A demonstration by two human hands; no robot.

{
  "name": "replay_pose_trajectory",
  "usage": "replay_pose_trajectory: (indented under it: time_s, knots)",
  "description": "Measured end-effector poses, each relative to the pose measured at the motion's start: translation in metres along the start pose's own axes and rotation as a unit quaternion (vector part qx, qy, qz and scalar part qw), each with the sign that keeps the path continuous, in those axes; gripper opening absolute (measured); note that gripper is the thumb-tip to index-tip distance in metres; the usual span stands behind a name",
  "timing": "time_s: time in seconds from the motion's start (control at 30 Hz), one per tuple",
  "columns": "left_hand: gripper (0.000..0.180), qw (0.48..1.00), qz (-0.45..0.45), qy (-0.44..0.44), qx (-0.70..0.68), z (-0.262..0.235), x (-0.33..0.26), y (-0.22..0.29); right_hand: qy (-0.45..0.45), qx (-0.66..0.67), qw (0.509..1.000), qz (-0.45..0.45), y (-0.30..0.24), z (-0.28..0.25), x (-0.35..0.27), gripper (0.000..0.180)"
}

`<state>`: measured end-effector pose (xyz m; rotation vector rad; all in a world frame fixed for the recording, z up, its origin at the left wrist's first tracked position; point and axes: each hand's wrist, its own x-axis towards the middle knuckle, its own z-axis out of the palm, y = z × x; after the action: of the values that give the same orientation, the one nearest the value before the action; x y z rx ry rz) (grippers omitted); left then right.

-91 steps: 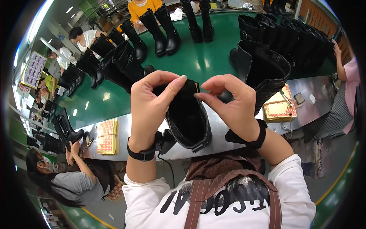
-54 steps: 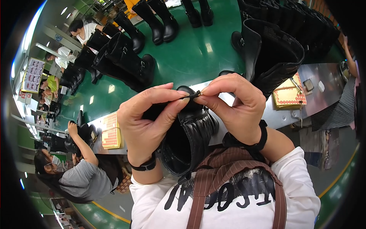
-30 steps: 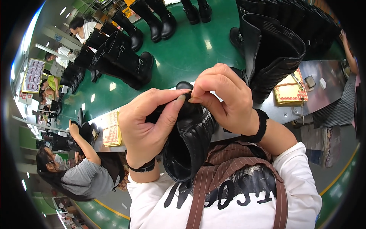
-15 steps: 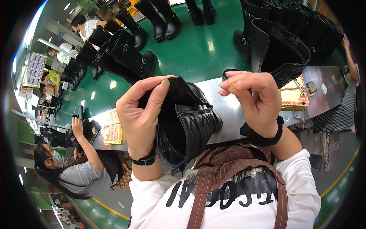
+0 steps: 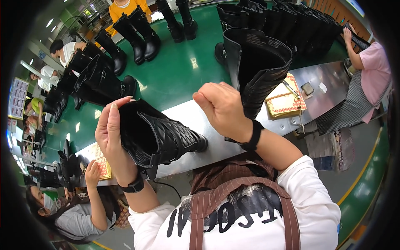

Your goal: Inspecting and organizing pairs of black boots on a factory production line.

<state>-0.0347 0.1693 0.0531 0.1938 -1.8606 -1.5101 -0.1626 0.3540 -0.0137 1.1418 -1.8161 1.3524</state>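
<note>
The left hand [image 5: 111, 137] grips the shaft rim of a black quilted boot [image 5: 160, 139], thumb and fingers closed over the edge; its dark opening shows nothing inside. The right hand [image 5: 223, 109], just right of the boot and off it, is curled into a loose fist. Beyond it stands a tall black boot [image 5: 258, 66] on the steel bench [image 5: 196, 121]; further off a green belt [image 5: 179, 71] carries more boots.

Your one head camera looks steeply down from close above your own hands, facing the green conveyor belt [image 5: 179, 79] ahead; its fisheye lens bends straight edges toward the rim.
</note>
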Motion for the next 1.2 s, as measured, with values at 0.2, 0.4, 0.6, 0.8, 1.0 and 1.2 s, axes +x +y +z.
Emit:
replay_pose_trajectory:
  time_s: [0.2, 0.4, 0.6, 0.8, 1.0, 1.2]
  knots:
    - [0.039, 0.986, 0.124, 0.100, 0.039, -0.002, -0.011, 0.004, -0.048, -0.017, 0.998, 0.043, 0.036, 0.053, 0.000, 0.012]
    - [0.013, 0.898, 0.377, -0.187, -0.128, -0.017, -0.064, 0.062, -0.190, -0.067, 0.976, 0.087, 0.055, 0.056, -0.018, 0.084]
    - [0.015, 0.870, 0.316, -0.291, -0.243, -0.005, -0.084, 0.067, -0.196, 0.088, 0.926, 0.312, 0.036, 0.026, -0.019, 0.018]
    - [0.020, 0.860, 0.315, -0.303, -0.265, 0.002, -0.082, 0.063, -0.223, 0.124, 0.954, 0.156, 0.019, 0.002, -0.036, 0.039]
    - [0.026, 0.855, 0.310, -0.312, -0.275, 0.003, -0.089, 0.061, -0.389, 0.295, 0.853, 0.185, 0.016, -0.008, -0.065, 0.078]
    - [0.031, 0.845, 0.308, -0.322, -0.298, 0.008, -0.093, 0.061, -0.383, 0.191, 0.883, 0.190, -0.001, 0.019, -0.097, 0.083]
